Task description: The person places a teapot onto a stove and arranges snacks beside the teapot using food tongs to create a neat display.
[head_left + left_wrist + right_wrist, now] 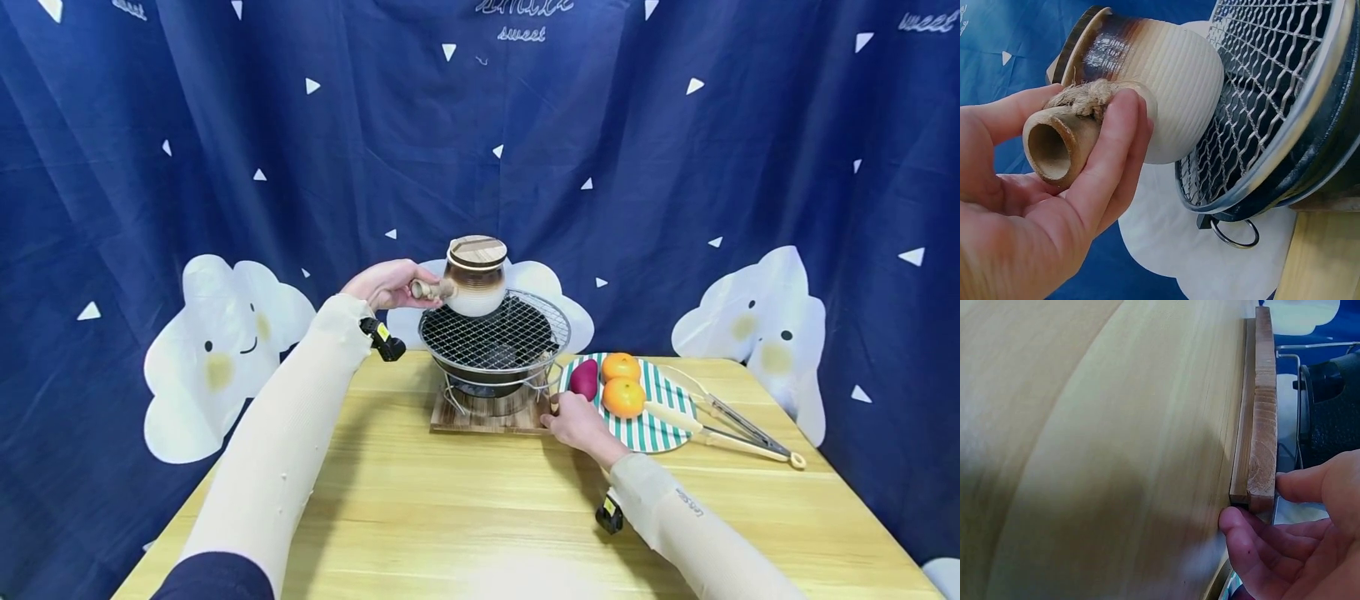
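One left hand point(390, 283) grips brown-and-cream ribbed pot point(477, 289) by tan tubular handle point(1083, 136); right hand point(585, 427) pinches flat brown wooden board point(491, 424) at its four-o'clock corner.

Pot point(478, 292): ribbed, brown fading to cream, wooden lid point(478, 250) on, roughly upright. Left grip point(390, 284) holds its twine-wrapped side handle point(432, 289). Base over round mesh grill point(517, 333), contact unclear. Brown wooden board point(480, 423): under grill stand, on surface point(450, 508), near-right corner pinched by right grip point(581, 423).
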Action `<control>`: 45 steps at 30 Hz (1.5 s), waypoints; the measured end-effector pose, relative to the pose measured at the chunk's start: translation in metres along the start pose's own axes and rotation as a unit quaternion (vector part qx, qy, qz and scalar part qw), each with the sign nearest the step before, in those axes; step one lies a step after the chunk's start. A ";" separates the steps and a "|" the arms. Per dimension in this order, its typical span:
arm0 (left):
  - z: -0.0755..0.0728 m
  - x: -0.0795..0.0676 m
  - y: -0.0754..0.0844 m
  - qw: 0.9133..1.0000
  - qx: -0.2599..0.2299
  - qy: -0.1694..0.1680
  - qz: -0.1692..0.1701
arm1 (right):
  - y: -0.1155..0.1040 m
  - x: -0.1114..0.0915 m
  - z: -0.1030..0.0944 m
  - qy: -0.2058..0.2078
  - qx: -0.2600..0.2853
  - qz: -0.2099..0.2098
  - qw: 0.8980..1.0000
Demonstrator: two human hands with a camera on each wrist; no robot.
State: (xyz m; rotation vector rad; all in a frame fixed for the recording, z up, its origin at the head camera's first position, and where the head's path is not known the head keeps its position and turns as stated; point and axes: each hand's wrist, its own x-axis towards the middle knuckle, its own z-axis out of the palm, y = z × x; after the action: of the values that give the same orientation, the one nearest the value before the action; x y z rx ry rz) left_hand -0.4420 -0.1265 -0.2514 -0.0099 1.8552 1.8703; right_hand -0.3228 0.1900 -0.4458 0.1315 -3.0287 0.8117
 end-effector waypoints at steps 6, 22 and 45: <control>0.002 0.000 -0.001 1.000 0.016 0.016 0.017 | 0.001 0.003 -0.001 0.001 -0.005 0.004 1.000; 0.003 -0.001 -0.006 0.998 0.050 0.024 0.038 | 0.001 0.001 -0.001 0.000 0.001 -0.001 1.000; 0.000 -0.004 -0.010 0.991 0.118 0.045 0.043 | 0.002 0.001 0.000 -0.007 0.006 0.007 1.000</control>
State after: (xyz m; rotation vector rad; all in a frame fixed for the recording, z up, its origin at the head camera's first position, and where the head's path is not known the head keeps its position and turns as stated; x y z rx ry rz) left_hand -0.4349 -0.1284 -0.2592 0.0679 2.1600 1.7186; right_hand -0.3238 0.1915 -0.4466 0.1175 -3.0422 0.8326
